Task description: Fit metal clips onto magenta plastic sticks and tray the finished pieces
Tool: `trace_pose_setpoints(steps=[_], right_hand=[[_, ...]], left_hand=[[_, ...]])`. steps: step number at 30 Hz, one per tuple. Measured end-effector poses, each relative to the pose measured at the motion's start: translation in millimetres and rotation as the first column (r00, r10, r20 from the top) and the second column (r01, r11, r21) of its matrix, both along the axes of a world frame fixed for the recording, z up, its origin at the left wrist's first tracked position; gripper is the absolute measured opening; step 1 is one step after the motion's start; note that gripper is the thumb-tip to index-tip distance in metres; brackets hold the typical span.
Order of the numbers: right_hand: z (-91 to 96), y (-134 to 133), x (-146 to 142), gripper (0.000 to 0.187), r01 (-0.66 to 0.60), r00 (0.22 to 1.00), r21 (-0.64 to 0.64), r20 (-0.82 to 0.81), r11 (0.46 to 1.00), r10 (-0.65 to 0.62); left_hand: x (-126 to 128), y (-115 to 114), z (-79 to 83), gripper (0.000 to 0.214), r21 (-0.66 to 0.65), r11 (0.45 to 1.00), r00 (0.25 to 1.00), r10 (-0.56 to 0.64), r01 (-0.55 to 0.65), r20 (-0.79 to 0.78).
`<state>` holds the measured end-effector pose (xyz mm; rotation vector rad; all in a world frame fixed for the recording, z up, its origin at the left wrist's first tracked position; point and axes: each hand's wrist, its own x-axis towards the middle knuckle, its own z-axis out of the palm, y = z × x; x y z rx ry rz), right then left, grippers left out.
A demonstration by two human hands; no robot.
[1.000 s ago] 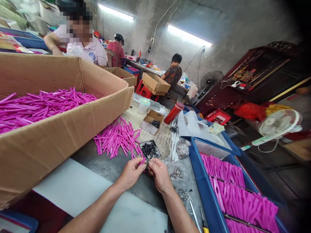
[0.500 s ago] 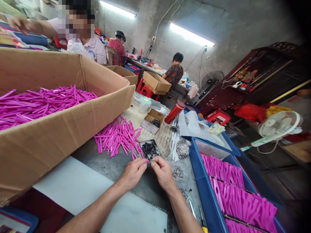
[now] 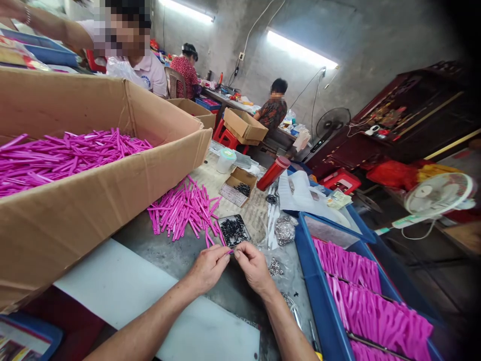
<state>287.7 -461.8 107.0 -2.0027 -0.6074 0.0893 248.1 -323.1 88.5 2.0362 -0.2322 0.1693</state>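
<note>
My left hand (image 3: 209,268) is closed in a pinch on a short magenta plastic strip (image 3: 228,251), mostly covered by the fingers. Close beside it, my right hand (image 3: 253,265) has thumb and forefinger pinched together at the strip's end; whatever lies between those fingertips is too small to make out. Just beyond the hands sits a small tray of black parts (image 3: 233,229). A loose pile of magenta strips (image 3: 184,209) lies left of that tray, some reaching almost to my left hand.
A large cardboard box (image 3: 165,170) of magenta strips stands at left. On the right is a blue crate (image 3: 310,271) with rows of magenta pieces. A red flask (image 3: 273,173), a small carton (image 3: 232,194) and a bag of metal parts (image 3: 285,229) lie beyond. Other people sit further back.
The view has shifted slightly. Both my hands keep the same pinch close together. A co-worker's arm at upper left has moved further out to the left.
</note>
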Motion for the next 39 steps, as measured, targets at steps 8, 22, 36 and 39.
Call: trace_pose_setpoints(steps=[8,22,36,39], right_hand=[[-0.3,-1.2,1.0,0.014,-0.006,1.0,-0.013,-0.002,1.0,0.006],[6.2,0.3,0.8,0.015,-0.017,0.999,-0.093,0.037,0.996,0.02],[1.1,0.6,-2.9,0.017,0.057,0.998,-0.061,0.006,0.996,-0.057],[3.1,1.0,-6.1,0.02,0.102,0.994,0.002,-0.047,0.995,-0.102]], left_hand=[[-0.7,0.4,1.9,0.022,0.022,1.0,1.0,0.002,-0.002,-0.005],[-0.9,0.7,4.1,0.029,0.057,0.998,0.999,0.032,-0.032,0.005],[0.8,-0.1,1.7,0.03,0.019,0.998,0.998,0.052,-0.052,-0.035],[1.0,0.1,2.5,0.03,0.002,0.999,0.997,0.054,-0.054,-0.054]])
